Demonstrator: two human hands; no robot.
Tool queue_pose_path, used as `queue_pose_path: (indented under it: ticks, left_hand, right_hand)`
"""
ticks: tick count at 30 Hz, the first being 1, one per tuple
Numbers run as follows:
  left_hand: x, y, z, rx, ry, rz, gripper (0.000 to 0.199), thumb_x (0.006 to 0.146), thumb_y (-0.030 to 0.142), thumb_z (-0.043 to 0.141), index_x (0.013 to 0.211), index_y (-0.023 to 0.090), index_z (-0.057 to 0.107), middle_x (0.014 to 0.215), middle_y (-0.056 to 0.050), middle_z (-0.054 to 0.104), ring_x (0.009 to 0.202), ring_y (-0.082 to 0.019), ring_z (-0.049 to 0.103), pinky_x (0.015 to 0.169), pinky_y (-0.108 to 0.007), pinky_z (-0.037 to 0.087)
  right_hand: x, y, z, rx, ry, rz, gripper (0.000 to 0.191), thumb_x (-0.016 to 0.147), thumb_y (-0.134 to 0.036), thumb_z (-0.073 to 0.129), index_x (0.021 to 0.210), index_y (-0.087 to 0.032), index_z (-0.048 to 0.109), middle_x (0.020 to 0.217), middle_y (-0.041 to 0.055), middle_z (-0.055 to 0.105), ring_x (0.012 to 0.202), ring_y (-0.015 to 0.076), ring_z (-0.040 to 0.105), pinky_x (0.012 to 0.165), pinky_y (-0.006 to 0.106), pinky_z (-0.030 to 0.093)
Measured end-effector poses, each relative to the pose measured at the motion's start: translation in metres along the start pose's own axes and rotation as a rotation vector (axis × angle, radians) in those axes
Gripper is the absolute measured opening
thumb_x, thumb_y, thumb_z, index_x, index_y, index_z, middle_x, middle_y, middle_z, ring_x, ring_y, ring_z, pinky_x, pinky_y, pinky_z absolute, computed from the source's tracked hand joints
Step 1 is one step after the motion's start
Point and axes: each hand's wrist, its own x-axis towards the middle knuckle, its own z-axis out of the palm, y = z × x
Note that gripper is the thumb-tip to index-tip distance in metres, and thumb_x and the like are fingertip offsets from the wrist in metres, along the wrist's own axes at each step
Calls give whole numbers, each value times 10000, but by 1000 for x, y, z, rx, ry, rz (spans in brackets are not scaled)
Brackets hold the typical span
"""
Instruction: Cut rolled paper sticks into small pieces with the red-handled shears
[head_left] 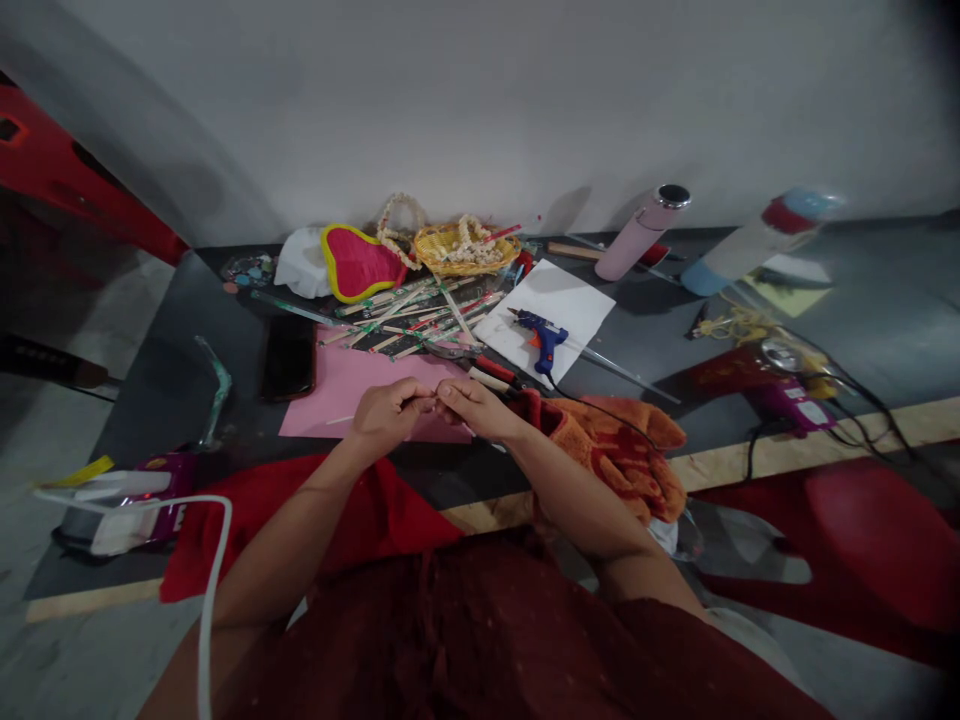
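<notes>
My left hand [384, 412] and my right hand [480, 408] meet fingertip to fingertip over the near edge of a pink sheet [307, 415]. Both are closed in a pinch. What lies between the fingers is too small and too hidden to make out. Just beyond the hands, red-handled pliers [495, 374] rest beside a loose pile of thin sticks [390, 318] with green and red marks. A blue glue gun [549, 338] lies on a white sheet [581, 300] to the right, its black cord running toward me.
Along the wall stand a wicker basket [457, 264] with pale strung pieces, a pink flask [637, 238] and a larger bottle [739, 250]. A phone [289, 358] lies at left. An orange towel [611, 440] sits by my right forearm; a white cable [214, 590] crosses my left arm.
</notes>
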Motion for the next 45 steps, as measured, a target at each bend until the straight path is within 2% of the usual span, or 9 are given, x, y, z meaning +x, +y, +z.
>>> queue_pose_path:
  ticks: [8,13,15,18,22,27,32,36,45]
  left_hand:
    - [-2,4,4,-82,60,1,170,830,328,579,827,194,684,773,-3,713,690,-130,628,648,-222,461]
    - [-2,13,-5,-181,111,-23,163,822,313,585,802,174,669,729,-13,696,682,-134,621,650,-221,468]
    - [-1,14,-10,-173,129,-20,168,823,321,584,813,172,663,727,-16,692,685,-135,618,651,-222,465]
    - [1,10,-15,-160,201,-22,162,826,323,578,831,176,646,740,-13,686,701,-133,616,681,-227,470]
    - [4,1,-15,-213,276,-44,149,820,310,576,854,173,624,742,-17,678,692,-129,616,672,-229,474]
    - [6,-5,-13,-235,265,-44,147,823,294,569,871,163,614,758,-31,671,671,-120,605,622,-214,461]
    - [5,-5,-11,-208,241,-57,171,827,314,567,887,162,618,779,-38,681,654,-113,596,584,-200,443]
    - [6,-6,-10,-193,229,-52,177,826,319,568,882,161,622,781,-39,688,651,-110,596,571,-191,433]
    - [8,-15,-7,-108,223,-56,203,817,339,569,910,174,643,762,-14,682,623,-106,591,579,-200,448]
  right_hand:
    - [-1,-3,6,110,-6,-13,457,877,-596,450,701,-174,483,564,-56,409,496,71,339,495,220,275]
    - [-2,-10,5,108,60,-60,407,911,-566,382,730,-205,431,585,-53,408,507,89,355,513,235,321]
    - [-1,-11,0,-110,136,-117,399,940,-522,336,721,-205,440,614,-37,443,542,101,396,559,249,362]
    - [1,-8,-9,-566,208,-209,327,952,-394,371,759,-185,531,709,3,543,662,122,493,665,260,403]
    - [5,4,-11,-917,149,-265,160,912,-240,472,929,-170,615,896,55,632,846,153,563,792,276,433]
    - [6,10,-4,-1195,26,-206,243,924,-196,453,1073,-188,646,1044,91,627,957,177,555,853,305,435]
    - [7,9,-4,-1210,7,-173,266,919,-212,474,1125,-166,635,1046,96,643,956,186,563,866,311,437]
    - [6,10,-8,-1128,23,-233,256,907,-195,498,1121,-152,632,1003,95,656,906,176,579,843,301,445]
    - [6,15,-13,-1095,106,-357,158,892,-185,527,956,-141,665,863,92,643,820,181,585,767,296,464]
